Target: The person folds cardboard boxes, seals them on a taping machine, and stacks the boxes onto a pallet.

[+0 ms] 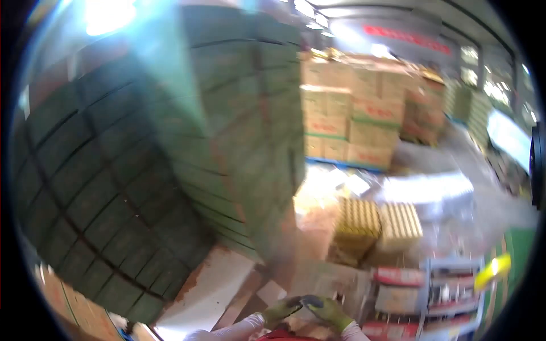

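Low in the head view, my left hand [281, 310] and my right hand [327, 311] meet in front of my body. Both wear yellow-green gloves with dark fingertips, below pale sleeves. The fingers of each hand look curled and pressed together, nearly touching the other hand's. Blur hides whatever may lie between them. A brown cardboard surface [330, 279] lies just beyond the hands, and a small pale piece [272, 292] is beside my left hand.
Tall stacks of green boxes [239, 119] rise on the left. Brown cartons [375, 108] stand piled on a blue pallet [347, 165] farther back. Yellow ridged stacks [358, 219] sit mid-floor. A grey rack [426, 295] with red-and-white packs is at right, near a yellow object [492, 271].
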A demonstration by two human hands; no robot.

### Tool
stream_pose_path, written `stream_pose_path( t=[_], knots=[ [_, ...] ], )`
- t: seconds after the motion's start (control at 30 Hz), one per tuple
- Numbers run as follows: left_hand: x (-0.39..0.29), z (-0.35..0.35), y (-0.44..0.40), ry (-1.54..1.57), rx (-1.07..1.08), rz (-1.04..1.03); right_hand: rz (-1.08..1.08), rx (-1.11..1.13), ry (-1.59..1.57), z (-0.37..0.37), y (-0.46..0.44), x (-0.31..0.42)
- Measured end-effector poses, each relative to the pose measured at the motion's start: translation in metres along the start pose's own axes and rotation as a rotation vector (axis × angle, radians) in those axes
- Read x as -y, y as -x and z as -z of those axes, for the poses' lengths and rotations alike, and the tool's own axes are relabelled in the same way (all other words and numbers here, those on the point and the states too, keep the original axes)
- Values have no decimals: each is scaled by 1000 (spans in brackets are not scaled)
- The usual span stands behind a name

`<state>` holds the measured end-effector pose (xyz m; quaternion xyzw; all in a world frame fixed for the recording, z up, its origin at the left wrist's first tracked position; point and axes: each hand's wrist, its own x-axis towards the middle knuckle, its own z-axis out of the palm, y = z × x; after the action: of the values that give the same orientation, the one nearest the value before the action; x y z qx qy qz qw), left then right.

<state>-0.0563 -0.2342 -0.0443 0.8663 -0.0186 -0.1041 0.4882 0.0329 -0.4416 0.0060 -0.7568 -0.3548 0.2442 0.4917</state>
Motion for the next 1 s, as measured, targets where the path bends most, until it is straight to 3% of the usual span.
stream_pose_path(
  t=[0.03,0.07,0.1,0.13,0.17,0.2,0.23,0.27,0.33,0.37,0.43,0.53,0.57,0.6,0.63,0.7,0.73,0.83,1.0],
  knots=[
    [1,19,-8,92,-58,75,-37,-8,-75,19,-20,41],
    [8,34,-10,402,-249,-109,-93,-47,-161,43,-45,94],
    [-22,71,-11,544,-274,-203,-140,-92,-255,61,-75,133],
    [-84,119,1,543,-285,-234,281,-125,-109,81,-126,128],
    [-146,168,13,542,-297,-265,359,-199,-16,106,-149,202],
    [-161,199,12,442,-352,-332,570,-392,146,122,-183,251],
    [-176,230,10,341,-413,-394,991,-505,92,137,-200,322],
    [-164,250,-7,284,-509,-550,1122,-629,135,151,-207,393],
    [-292,302,16,323,-484,-864,1171,-808,156,173,-230,534],
    [-325,324,14,327,-518,-934,1098,-812,148,179,-243,591],
    [-366,357,-7,351,-643,-997,988,-639,190,182,-277,660],
    [-377,399,-44,380,-880,-943,906,-267,324,183,-316,681],
    [-381,400,-41,460,-800,-999,887,-361,418,190,-316,680],
    [-383,394,-37,464,-799,-994,1100,-167,155,198,-313,671],
    [-385,389,-33,468,-797,-989,1071,-365,211,208,-310,667],
    [-382,396,-48,180,-1019,-993,1182,-699,112,242,-261,643],
    [-384,391,-44,255,-925,-1059,1226,-797,71,262,-235,626],
    [-380,386,-46,425,-697,-1174,1276,-869,62,283,-154,545],
    [-267,335,-121,505,-650,-820,951,-789,-6,246,-67,362]
  ],
)
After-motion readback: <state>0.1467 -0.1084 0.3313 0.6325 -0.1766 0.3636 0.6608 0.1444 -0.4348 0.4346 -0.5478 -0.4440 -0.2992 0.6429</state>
